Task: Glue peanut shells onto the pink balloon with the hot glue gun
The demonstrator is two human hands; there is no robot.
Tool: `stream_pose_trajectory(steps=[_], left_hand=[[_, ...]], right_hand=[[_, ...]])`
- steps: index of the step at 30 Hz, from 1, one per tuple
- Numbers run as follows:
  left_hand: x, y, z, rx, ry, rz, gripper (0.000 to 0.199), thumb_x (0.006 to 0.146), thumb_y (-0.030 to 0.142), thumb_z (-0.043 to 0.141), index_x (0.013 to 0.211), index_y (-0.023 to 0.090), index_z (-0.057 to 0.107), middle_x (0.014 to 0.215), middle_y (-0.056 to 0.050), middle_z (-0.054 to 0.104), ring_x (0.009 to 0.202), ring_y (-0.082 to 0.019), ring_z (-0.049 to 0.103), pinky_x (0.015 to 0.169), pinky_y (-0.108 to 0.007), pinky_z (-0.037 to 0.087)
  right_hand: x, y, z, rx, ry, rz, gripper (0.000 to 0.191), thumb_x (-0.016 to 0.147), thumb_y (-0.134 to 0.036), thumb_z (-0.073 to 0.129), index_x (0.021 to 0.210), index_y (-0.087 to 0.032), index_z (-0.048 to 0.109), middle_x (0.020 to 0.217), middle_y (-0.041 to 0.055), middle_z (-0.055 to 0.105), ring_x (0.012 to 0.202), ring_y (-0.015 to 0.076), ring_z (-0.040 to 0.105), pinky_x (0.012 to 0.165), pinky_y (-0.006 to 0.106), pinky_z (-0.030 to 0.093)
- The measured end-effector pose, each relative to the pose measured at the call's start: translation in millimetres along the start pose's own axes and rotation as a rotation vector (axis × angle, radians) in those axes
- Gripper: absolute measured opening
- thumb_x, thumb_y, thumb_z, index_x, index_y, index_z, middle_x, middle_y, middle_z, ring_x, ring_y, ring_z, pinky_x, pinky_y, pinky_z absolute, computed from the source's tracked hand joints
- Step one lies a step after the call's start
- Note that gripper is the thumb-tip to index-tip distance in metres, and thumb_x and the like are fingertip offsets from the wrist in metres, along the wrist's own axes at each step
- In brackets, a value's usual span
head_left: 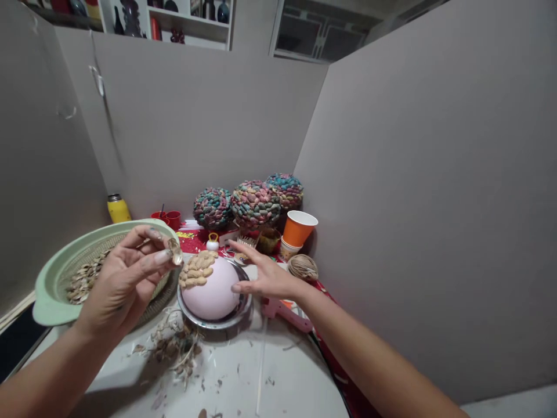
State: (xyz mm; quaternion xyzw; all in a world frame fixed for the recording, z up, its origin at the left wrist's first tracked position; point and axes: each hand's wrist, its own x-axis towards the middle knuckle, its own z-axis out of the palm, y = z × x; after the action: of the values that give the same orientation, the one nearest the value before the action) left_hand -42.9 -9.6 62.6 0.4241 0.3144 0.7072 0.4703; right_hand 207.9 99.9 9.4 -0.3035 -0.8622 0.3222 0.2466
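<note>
My left hand pinches a peanut shell piece between thumb and fingertips, in front of a green colander of loose shells. Beside it a pale pink ball sits in a metal bowl. Peanut shells cover the ball's upper left side; the rest of its visible surface is bare. My right hand is open at the ball's right side, thumb and fingers apart. The thumb tip overlaps the ball's edge, and I cannot tell whether it touches.
A pink glue gun lies right of the bowl. Dry scraps litter the white table. Behind stand several multicoloured shell-covered balls, an orange paper cup, a twine roll and a yellow bottle. Grey partitions enclose the table.
</note>
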Motion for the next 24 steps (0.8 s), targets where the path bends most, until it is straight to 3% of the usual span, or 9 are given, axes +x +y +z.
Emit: stream_pose_trajectory(steps=[3,9,14,19,24], left_hand=[[3,-3,-1.5,0.015,-0.008,-0.027,0.025,0.068,0.011,0.082,0.084,0.022,0.067,0.083,0.002,0.065,0.072,-0.010,0.061,0.070,-0.018,0.057],[5,-5,-2.9,0.028,-0.013,-0.033,0.026,0.067,0.014,0.083,0.085,0.022,0.067,0.084,0.003,0.066,0.073,-0.009,0.061,0.070,-0.017,0.056],[6,-13,-6.1,0.130,-0.061,0.005,0.025,0.069,0.015,0.083,0.085,0.022,0.065,0.082,0.004,0.067,0.075,-0.008,0.062,0.072,-0.013,0.054],[-1,-28,-0.9,0.435,-0.143,0.081,0.017,0.078,0.019,0.076,0.087,0.022,0.061,0.085,0.003,0.068,0.079,-0.011,0.066,0.076,-0.019,0.055],[-6,-50,0.2,0.884,-0.228,0.385,0.016,0.082,0.009,0.064,0.091,0.022,0.061,0.085,0.002,0.067,0.079,-0.013,0.066,0.076,-0.024,0.052]], right_hand=[[27,10,8,0.035,-0.138,0.009,0.117,0.064,-0.059,0.081,0.156,-0.021,0.020,0.162,0.0157,0.022,0.148,0.0319,0.023,0.119,0.050,0.019],[49,16,19,0.109,-0.320,-0.011,0.129,0.059,-0.059,0.085,0.158,-0.022,0.010,0.161,0.0152,0.025,0.146,0.0308,0.028,0.119,0.048,0.020],[39,12,23,0.110,-0.181,-0.046,0.124,0.062,-0.049,0.086,0.158,-0.026,0.011,0.160,0.0135,0.028,0.145,0.0304,0.030,0.118,0.049,0.023],[28,2,30,-0.091,0.024,-0.044,0.122,0.065,-0.052,0.084,0.157,-0.020,0.012,0.159,0.0184,0.028,0.144,0.0337,0.031,0.115,0.053,0.027],[22,-1,43,-0.219,0.058,-0.009,0.119,0.065,-0.056,0.082,0.157,-0.018,0.016,0.158,0.0188,0.030,0.143,0.0364,0.032,0.114,0.055,0.029]])
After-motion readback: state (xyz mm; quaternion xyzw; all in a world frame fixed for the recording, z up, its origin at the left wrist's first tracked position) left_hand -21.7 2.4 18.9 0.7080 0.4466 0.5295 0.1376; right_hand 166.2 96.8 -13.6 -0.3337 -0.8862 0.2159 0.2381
